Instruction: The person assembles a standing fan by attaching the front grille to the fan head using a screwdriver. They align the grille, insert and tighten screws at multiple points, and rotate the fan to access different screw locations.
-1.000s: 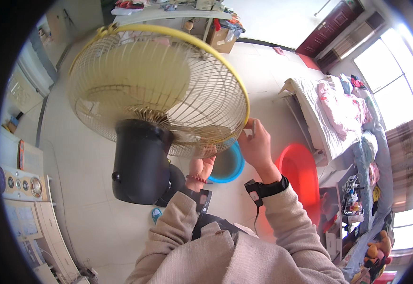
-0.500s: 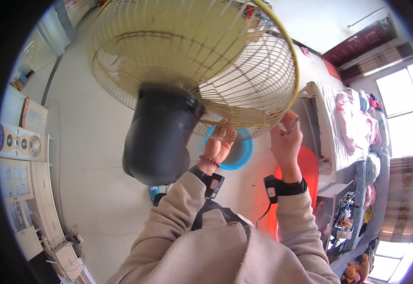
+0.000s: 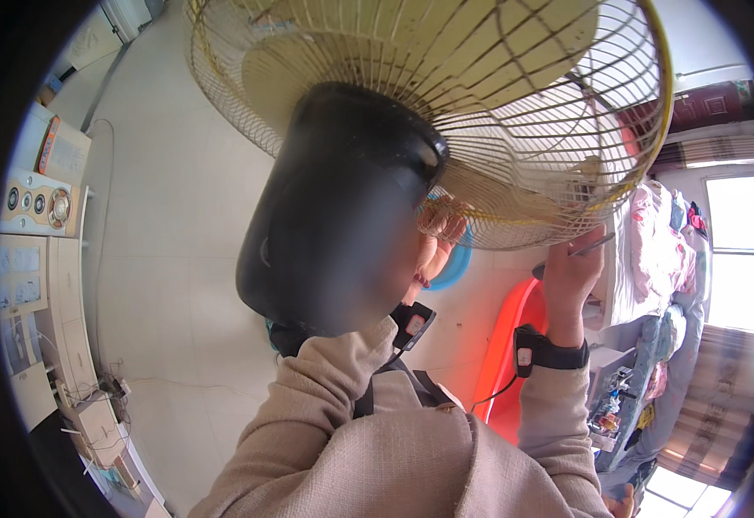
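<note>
A large electric fan fills the upper middle, with pale yellow blades (image 3: 515, 39) inside a wire guard (image 3: 558, 203) edged in yellow. Its black motor housing (image 3: 342, 207) faces me and hides part of my left forearm. At the guard's lower wires is my left hand (image 3: 435, 246), fingers curled against them and partly hidden behind the wires and the housing. Beside the lower right rim, my right hand (image 3: 571, 281) is closed around a slim dark tool (image 3: 593, 245); its exact kind is unclear. A red bead bracelet circles my left wrist, and both wrists carry black straps.
Below the fan a blue basin (image 3: 456, 268) sits on the pale tiled floor (image 3: 187, 302). A red curved plastic object (image 3: 511, 345) lies by my right forearm. To the right is a bed with pink clothes (image 3: 653, 233); cabinets (image 3: 70, 302) and cables line the left.
The fan now appears larger and farther right, covering more of the basin. Both hands have shifted right with it, and the tool stays in my right hand.
</note>
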The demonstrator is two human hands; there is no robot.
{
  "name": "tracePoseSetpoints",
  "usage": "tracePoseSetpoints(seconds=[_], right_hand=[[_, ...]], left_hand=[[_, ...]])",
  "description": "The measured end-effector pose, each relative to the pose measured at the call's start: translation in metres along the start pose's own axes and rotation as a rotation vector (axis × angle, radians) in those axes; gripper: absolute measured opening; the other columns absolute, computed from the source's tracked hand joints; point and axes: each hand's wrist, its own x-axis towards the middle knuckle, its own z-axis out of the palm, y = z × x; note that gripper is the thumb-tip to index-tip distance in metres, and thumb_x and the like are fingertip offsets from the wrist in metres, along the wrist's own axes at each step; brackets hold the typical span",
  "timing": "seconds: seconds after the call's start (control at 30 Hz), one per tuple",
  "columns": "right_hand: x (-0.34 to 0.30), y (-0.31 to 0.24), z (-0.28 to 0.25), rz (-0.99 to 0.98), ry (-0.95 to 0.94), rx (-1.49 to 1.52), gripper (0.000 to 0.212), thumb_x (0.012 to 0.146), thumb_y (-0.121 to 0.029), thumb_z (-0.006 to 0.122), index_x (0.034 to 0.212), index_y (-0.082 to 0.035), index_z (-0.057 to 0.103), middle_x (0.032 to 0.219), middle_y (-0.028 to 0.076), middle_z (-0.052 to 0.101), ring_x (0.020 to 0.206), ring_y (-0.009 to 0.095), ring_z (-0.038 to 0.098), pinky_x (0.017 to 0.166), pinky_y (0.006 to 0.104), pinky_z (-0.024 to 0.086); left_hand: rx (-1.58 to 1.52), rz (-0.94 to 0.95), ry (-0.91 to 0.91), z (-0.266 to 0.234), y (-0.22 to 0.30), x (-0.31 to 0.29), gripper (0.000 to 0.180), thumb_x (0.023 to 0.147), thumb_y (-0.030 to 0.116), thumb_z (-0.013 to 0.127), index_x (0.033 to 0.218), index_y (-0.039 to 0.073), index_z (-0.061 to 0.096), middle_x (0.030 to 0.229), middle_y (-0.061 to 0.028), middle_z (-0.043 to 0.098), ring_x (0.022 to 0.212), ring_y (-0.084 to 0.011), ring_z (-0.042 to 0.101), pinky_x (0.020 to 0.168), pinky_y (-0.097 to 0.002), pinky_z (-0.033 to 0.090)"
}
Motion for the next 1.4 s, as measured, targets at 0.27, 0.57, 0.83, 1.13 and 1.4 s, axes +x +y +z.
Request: tracePoseSetpoints(seconds=[0.27,0.57,0.83,1.13,1.4], right_hand=[[0.000,-0.003,0.005,0.029,-0.002,0.085,0.019,0.091,0.002,0.058,0.109,-0.002,0.054,0.093,0.003,0.064,0.061,0.002,0.051,0.049,0.0168,0.038],[0.005,-0.001,0.007,-0.193,-0.007,-0.115,0.024,0.091,0.001,0.058,0.114,-0.003,0.056,0.098,0.002,0.065,0.069,0.004,0.054,0.057,0.0182,0.041],[0.000,0.000,-0.001,0.065,-0.009,-0.006,0.026,0.092,-0.003,0.058,0.118,0.001,0.056,0.098,0.004,0.065,0.079,0.009,0.058,0.068,0.0224,0.046],[0.001,0.014,0.001,0.131,0.091,-0.053,0.046,0.088,-0.013,0.060,0.129,0.001,0.047,0.067,0.003,0.054,0.046,0.008,0.047,0.041,0.0233,0.037],[-0.002,0.022,-0.004,0.084,0.044,-0.030,0.051,0.082,-0.002,0.052,0.133,0.002,0.043,0.076,0.007,0.060,0.047,0.009,0.050,0.041,0.0230,0.038]], left_hand=[[-0.030,0.094,-0.070,-0.002,-0.002,0.005,0.030,0.090,0.007,0.067,0.118,0.002,0.057,0.111,-0.0099,0.063,0.096,-0.0176,0.061,0.082,-0.0299,0.052],[0.034,0.125,-0.103,0.004,0.002,0.005,0.024,0.091,0.009,0.067,0.113,0.003,0.058,0.109,-0.0110,0.065,0.096,-0.0183,0.062,0.084,-0.0291,0.053],[0.061,0.127,-0.016,0.006,0.002,0.003,0.022,0.092,0.010,0.065,0.113,0.004,0.059,0.109,-0.0106,0.066,0.098,-0.0197,0.064,0.088,-0.0312,0.054],[-0.047,0.126,-0.060,0.016,0.006,-0.003,0.019,0.093,0.009,0.064,0.110,0.003,0.059,0.105,-0.0113,0.067,0.097,-0.0186,0.064,0.089,-0.0279,0.053],[-0.260,0.022,0.092,0.014,-0.003,-0.005,0.022,0.095,0.008,0.061,0.116,0.004,0.057,0.112,-0.0110,0.064,0.101,-0.0168,0.063,0.091,-0.0260,0.052]])
